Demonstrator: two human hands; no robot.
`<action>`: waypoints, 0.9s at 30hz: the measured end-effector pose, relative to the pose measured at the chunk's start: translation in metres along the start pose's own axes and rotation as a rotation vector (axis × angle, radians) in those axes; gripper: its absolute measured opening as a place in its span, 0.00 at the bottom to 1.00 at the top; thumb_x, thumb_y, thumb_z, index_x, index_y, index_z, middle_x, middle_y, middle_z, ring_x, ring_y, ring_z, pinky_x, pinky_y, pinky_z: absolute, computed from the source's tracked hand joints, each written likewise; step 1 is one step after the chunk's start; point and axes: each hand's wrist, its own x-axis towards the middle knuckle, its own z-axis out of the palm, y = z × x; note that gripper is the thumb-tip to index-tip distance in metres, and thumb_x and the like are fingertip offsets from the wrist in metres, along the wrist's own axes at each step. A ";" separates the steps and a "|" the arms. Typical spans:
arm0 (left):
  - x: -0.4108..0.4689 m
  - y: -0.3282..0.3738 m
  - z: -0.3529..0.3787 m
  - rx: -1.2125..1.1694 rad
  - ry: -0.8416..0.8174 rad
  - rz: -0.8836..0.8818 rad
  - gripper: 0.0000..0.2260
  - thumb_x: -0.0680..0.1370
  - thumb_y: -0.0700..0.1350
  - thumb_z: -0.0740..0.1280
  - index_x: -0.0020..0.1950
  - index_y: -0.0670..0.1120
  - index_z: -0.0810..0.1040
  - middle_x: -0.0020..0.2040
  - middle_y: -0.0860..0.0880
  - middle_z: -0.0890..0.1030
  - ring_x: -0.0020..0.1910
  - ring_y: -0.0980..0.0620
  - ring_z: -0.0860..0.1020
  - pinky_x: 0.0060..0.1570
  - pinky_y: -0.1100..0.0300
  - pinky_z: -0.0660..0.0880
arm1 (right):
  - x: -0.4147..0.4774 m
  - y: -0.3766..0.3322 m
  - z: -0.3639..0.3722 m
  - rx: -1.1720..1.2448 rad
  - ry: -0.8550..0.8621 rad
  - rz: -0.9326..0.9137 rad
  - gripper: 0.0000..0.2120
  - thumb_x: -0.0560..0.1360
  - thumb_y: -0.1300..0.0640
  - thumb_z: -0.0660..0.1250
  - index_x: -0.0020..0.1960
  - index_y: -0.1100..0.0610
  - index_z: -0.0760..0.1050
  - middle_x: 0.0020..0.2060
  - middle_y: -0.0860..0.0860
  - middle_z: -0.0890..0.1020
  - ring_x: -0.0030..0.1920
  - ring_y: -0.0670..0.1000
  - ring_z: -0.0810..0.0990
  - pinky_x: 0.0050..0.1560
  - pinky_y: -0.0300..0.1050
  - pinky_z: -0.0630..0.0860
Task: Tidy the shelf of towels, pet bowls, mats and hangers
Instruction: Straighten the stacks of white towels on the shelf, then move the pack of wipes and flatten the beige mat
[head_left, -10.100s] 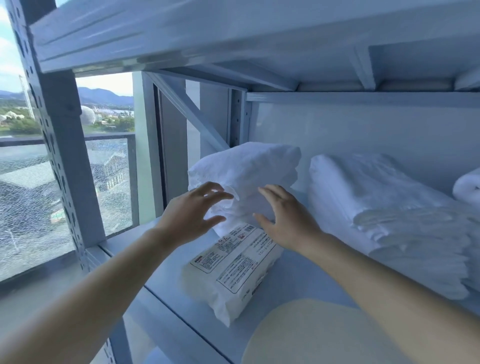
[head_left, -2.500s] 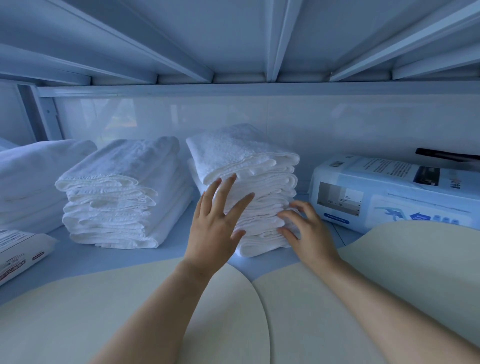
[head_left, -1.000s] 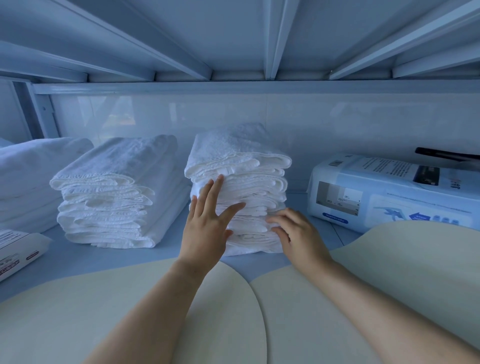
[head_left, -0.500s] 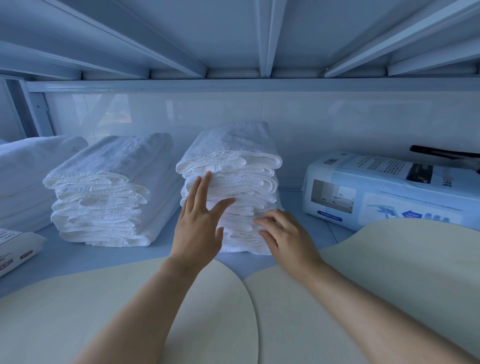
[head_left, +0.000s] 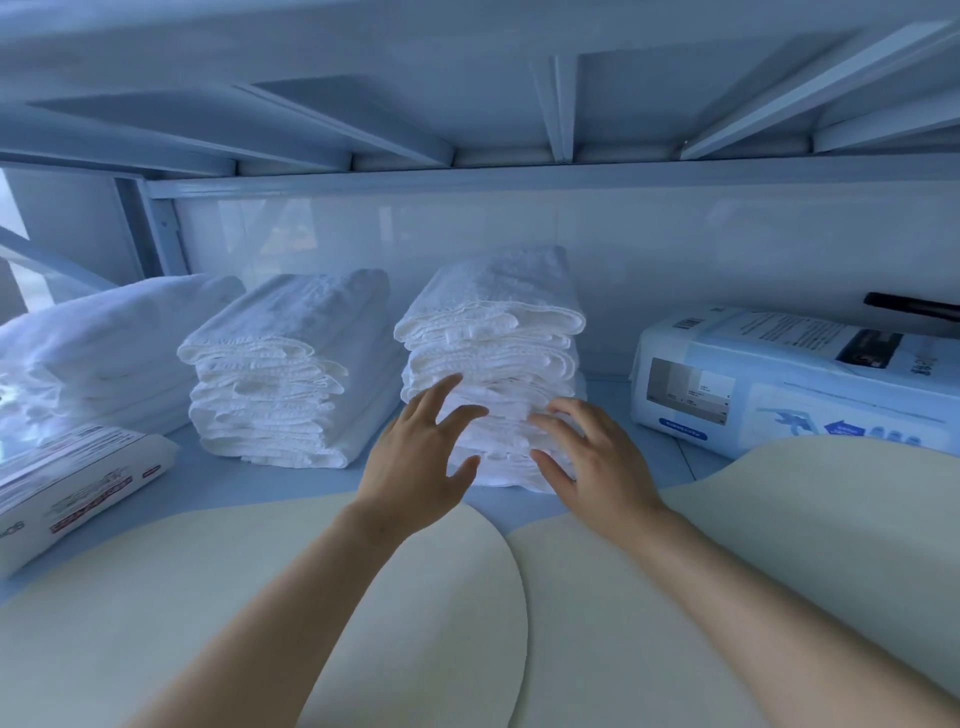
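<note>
Three towel stacks (head_left: 291, 364) on pale-blue shelf (head_left: 249, 480)

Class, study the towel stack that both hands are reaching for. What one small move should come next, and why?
The left hand and right hand are at the front of the middle towel stack, fingers spread. Its folded edges look uneven, the lower ones jutting forward on the shelf. So probably: press both open palms gently inward to square that front.

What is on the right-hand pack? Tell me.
Only a black bar shows at the pack's far top edge, cut off by the frame; whether it rests on the pack or lies behind it is unclear.
</note>
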 end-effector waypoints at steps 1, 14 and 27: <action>-0.004 -0.004 -0.006 0.008 -0.010 -0.014 0.20 0.74 0.53 0.66 0.66 0.57 0.70 0.74 0.55 0.59 0.70 0.51 0.63 0.52 0.55 0.74 | 0.001 -0.002 -0.003 0.017 -0.005 -0.009 0.14 0.71 0.58 0.72 0.56 0.58 0.79 0.52 0.56 0.79 0.51 0.57 0.80 0.45 0.49 0.79; -0.054 -0.064 -0.077 0.102 -0.069 -0.149 0.19 0.75 0.56 0.63 0.65 0.58 0.70 0.63 0.58 0.72 0.61 0.55 0.71 0.45 0.62 0.67 | 0.040 -0.094 0.015 0.252 -0.136 -0.173 0.17 0.73 0.54 0.68 0.61 0.57 0.76 0.56 0.52 0.77 0.55 0.50 0.73 0.48 0.43 0.75; -0.123 -0.182 -0.140 0.222 -0.156 -0.392 0.19 0.74 0.53 0.65 0.64 0.58 0.71 0.62 0.56 0.73 0.61 0.52 0.72 0.53 0.55 0.73 | 0.090 -0.203 0.086 0.366 -0.279 -0.265 0.17 0.76 0.52 0.65 0.62 0.55 0.74 0.58 0.50 0.74 0.57 0.51 0.74 0.50 0.47 0.75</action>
